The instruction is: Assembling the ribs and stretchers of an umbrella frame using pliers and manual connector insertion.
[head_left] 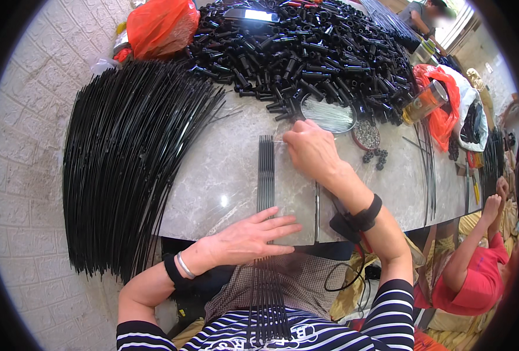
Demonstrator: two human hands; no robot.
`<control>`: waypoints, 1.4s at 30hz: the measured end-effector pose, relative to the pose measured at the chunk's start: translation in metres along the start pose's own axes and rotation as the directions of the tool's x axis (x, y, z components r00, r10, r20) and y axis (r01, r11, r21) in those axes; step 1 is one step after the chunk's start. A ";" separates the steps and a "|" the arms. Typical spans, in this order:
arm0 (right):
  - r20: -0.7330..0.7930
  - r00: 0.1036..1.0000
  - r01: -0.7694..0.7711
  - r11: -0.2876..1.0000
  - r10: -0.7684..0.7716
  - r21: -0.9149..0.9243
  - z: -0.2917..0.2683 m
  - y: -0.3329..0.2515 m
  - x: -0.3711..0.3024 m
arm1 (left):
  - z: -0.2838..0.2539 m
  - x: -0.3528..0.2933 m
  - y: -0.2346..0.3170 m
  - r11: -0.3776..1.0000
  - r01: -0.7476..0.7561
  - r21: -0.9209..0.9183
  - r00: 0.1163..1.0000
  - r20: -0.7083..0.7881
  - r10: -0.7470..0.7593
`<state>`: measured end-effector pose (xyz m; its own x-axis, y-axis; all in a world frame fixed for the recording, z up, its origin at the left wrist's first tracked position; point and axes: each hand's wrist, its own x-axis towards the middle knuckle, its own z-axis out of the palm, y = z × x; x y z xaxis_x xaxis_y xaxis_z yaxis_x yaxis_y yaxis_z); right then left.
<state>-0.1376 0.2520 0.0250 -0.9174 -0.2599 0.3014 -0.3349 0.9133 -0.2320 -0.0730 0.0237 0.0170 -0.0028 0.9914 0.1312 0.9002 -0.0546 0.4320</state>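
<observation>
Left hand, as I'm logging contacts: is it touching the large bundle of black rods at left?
No, the left hand lies across the narrow row of rods, apart from the large bundle.

"What closes off the left side?"
"A whitish brick-patterned wall [22, 146], its blocks rough and raised."
"And the worktop [207, 169]?"
"Grey, marbled like stone, glossy enough to show a small white glint [223, 200]."
"Where's the brightest spot behind?"
"A window [464, 22] at upper right, near a plain pale wall [487, 47]."
</observation>
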 end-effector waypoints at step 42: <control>-0.069 0.998 0.008 0.995 -0.002 0.096 0.009 0.006 0.003 | -0.004 0.001 0.004 0.997 0.069 0.016 0.997 0.033 -0.070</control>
<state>-0.1442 0.2541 0.0166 -0.9000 -0.2391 0.3646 -0.3614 0.8769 -0.3169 -0.0712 0.0245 0.0224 -0.0512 0.9962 0.0709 0.9048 0.0162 0.4255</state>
